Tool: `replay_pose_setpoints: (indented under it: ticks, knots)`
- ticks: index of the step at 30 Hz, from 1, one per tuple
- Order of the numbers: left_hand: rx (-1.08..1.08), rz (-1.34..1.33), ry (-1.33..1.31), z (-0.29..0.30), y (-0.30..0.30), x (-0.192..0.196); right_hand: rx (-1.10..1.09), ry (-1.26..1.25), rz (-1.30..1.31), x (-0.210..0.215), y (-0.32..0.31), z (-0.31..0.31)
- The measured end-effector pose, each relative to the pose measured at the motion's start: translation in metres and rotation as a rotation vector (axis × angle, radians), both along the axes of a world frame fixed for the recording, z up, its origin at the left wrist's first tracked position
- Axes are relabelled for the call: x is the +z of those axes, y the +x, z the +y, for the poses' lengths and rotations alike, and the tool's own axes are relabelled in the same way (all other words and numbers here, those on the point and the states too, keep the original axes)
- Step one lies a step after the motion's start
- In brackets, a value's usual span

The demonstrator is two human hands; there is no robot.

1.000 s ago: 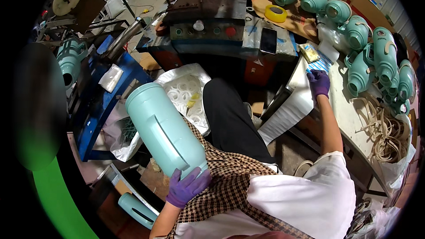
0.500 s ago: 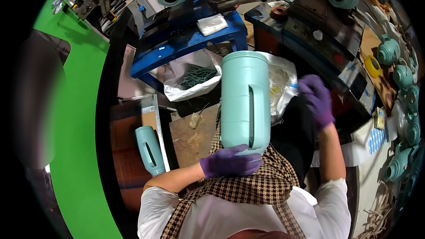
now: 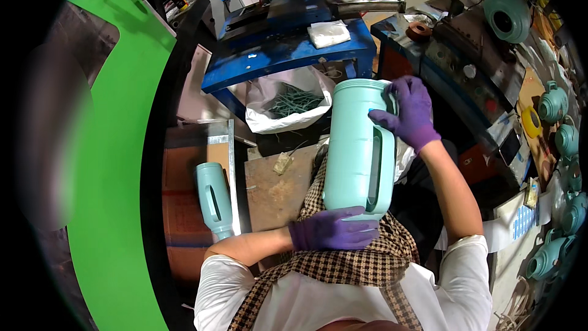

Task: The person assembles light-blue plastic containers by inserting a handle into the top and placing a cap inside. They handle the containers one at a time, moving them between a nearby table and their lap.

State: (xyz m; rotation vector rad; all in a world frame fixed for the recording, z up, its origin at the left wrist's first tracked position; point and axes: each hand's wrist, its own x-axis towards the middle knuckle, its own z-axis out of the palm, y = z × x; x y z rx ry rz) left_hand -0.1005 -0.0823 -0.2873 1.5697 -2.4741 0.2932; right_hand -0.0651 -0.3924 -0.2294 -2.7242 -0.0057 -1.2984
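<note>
A large mint-green plastic jug shell (image 3: 354, 147) with a side handle and a ridged rim stands tilted over my lap, rim end away from me. My left hand (image 3: 334, 230), in a purple glove, holds its base with the fingers across the bottom. At the upper right side, my purple-gloved right hand (image 3: 409, 110) grips the shell near the rim. Its thumb lies on the front wall above the handle, and the other fingers curl by the rim. A tiny blue spot shows at the thumb tip; what it is cannot be made out.
Ahead stands a blue metal table (image 3: 288, 55) with a folded white cloth (image 3: 329, 34). Below it sits a white sack (image 3: 275, 122) of thin green strips. A smaller green shell (image 3: 213, 199) lies on a brown box at left. Several green jugs (image 3: 553, 103) line the right.
My right hand has come left from beside the jug shell onto its upper side. The shell has turned slightly, its handle now facing further right. My left hand keeps its hold at the base.
</note>
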Motion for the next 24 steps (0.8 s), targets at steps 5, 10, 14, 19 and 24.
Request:
replay_pose_setpoints:
  ticks: [5,10,14,19,24]
  knots:
    - [0.545,0.527,-0.351,0.053,0.016,0.024,0.2,0.859,0.335,-0.011,0.02,0.0]
    - [0.647,1.16,-0.288,0.085,-0.009,0.042,0.14,0.911,0.148,-0.013,0.045,0.055]
    - [1.111,1.222,-0.407,0.088,-0.032,0.037,0.451,0.455,0.395,0.048,0.143,0.068]
    - [0.845,1.838,-0.974,0.104,-0.006,0.041,-0.136,-0.096,0.236,0.123,0.284,0.073]
    - [0.781,1.647,-1.141,0.115,0.057,0.087,0.225,-0.446,-0.461,0.09,0.156,0.076]
